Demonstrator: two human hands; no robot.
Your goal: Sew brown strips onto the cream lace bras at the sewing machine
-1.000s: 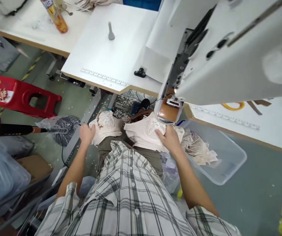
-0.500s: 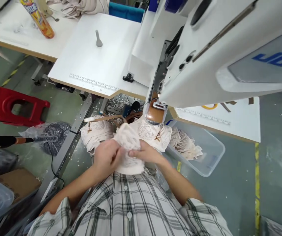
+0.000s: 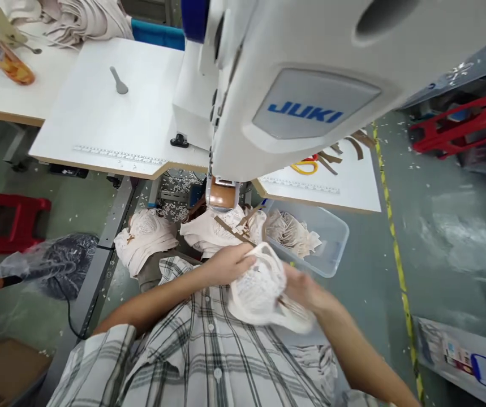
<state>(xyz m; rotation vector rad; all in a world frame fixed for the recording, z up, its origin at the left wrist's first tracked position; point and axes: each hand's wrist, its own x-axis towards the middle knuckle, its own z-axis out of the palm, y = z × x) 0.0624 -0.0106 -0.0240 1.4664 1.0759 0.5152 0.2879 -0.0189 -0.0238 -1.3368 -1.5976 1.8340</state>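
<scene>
A cream lace bra [image 3: 256, 288] hangs in front of my shirt, partly smeared by motion. My left hand [image 3: 231, 264] is closed on its upper left edge, thumb and fingers pinching the fabric by a strap. My right hand [image 3: 304, 288] is at the bra's right side. Its fingers are blurred and partly hidden behind the cup, so its grip cannot be made out. Beyond my hands, another cream lace garment [image 3: 204, 229] with brown strips across it lies below the sewing machine's tan-covered end [image 3: 222, 195]. To its left rests a pile of cream lace garments [image 3: 145, 234] with a small brown bow.
The white JUKI sewing machine [image 3: 243, 113] juts over the work area. Yellow scissors [image 3: 305, 167] and brown strips lie on the right tabletop [image 3: 353, 189]. A clear plastic bin [image 3: 331, 249] holds cream pieces. Red stools [image 3: 13, 226] stand on the floor at either side.
My view has turned to the right. Both hands have moved rightward with the bra, away from the garments under the machine. My right hand has shifted to the bra's far right side.
</scene>
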